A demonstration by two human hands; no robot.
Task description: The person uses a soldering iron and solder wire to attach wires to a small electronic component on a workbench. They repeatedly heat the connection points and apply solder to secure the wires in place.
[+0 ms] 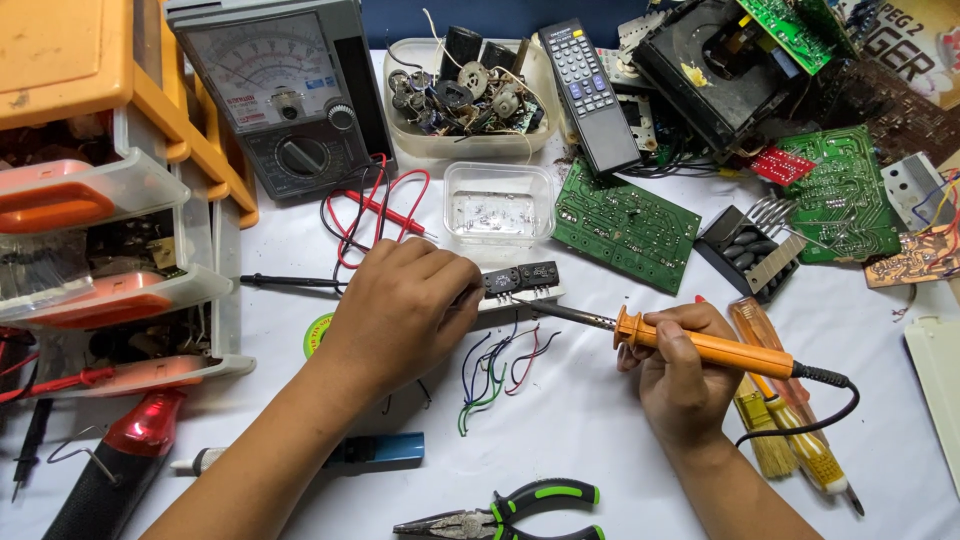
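Note:
My left hand (400, 305) is closed over a small metal strip carrying two black transistors (522, 279), holding it down on the white table. Coloured wires (495, 370) trail from it toward me. My right hand (680, 375) grips an orange soldering iron (705, 347) by its handle. The iron's metal tip (575, 315) reaches left and touches the leads below the transistors. Its black cord (835, 405) loops off to the right.
An analog multimeter (290, 90) with red and black probes stands at the back left beside orange parts drawers (90, 190). Two clear tubs (497, 200), a remote (590, 95), green circuit boards (625, 225), screwdrivers, a brush (765, 440) and pliers (510, 510) lie around.

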